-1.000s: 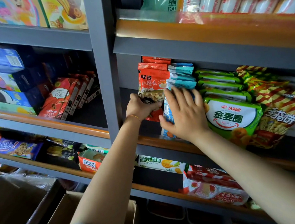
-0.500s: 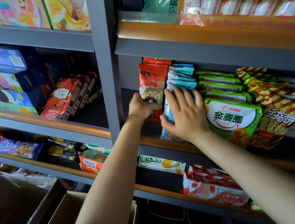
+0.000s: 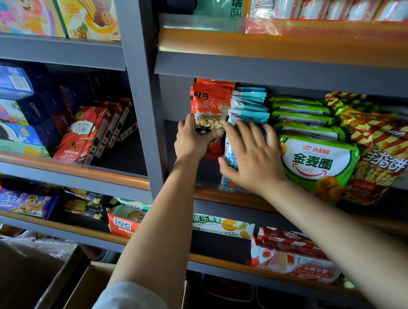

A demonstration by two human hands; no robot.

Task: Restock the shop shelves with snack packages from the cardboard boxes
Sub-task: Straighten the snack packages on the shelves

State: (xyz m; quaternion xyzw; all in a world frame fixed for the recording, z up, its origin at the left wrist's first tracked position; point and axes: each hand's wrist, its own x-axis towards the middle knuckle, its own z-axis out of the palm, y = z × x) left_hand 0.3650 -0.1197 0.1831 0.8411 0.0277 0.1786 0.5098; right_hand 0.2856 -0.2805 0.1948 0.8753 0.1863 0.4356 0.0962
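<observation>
1. The grey shelf (image 3: 226, 196) with an orange front lip carries rows of snack bags standing one behind another.
2. From its left end: red bags (image 3: 212, 102), blue bags (image 3: 250, 106), green bags (image 3: 319, 161), then red-and-yellow striped bags (image 3: 381, 163).
3. The shelf below (image 3: 219, 261) holds a green box (image 3: 219, 224) and red wafer packs (image 3: 296, 264).

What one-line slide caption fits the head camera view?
Left hand grips a red snack packet on the shelf while the right hand presses flat against blue packets.
</observation>
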